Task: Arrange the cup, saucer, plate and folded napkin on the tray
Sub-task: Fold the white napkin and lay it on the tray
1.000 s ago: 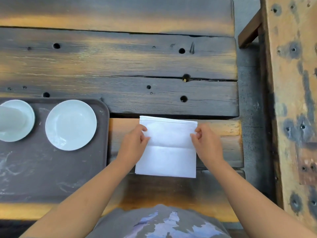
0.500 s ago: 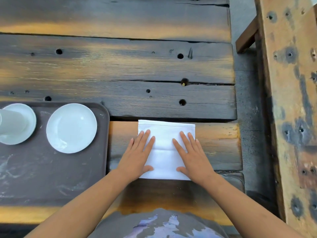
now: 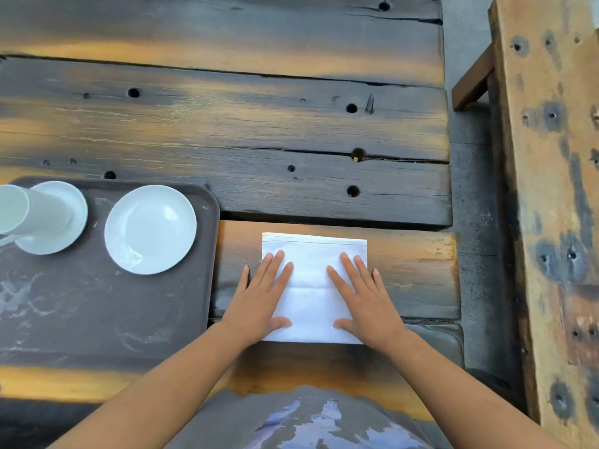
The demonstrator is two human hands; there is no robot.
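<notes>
A white folded napkin [image 3: 312,286] lies on the wooden table to the right of a dark brown tray [image 3: 97,312]. My left hand [image 3: 259,296] rests flat on the napkin's left part, fingers spread. My right hand [image 3: 364,299] lies flat on its right part in the same way. On the tray, a white plate [image 3: 150,229] sits near the far right corner. Left of it a white cup [image 3: 22,212] stands on a white saucer [image 3: 66,234], cut off by the frame's left edge.
The table [image 3: 227,124] is made of dark worn planks with holes and cracks. A wooden bench [image 3: 547,189] runs along the right, past a gap with grey floor [image 3: 470,222]. The tray's near half is bare.
Both hands went from pinching the napkin's side edges to lying flat on it, pressing the fold. The napkin now looks shorter front to back.
</notes>
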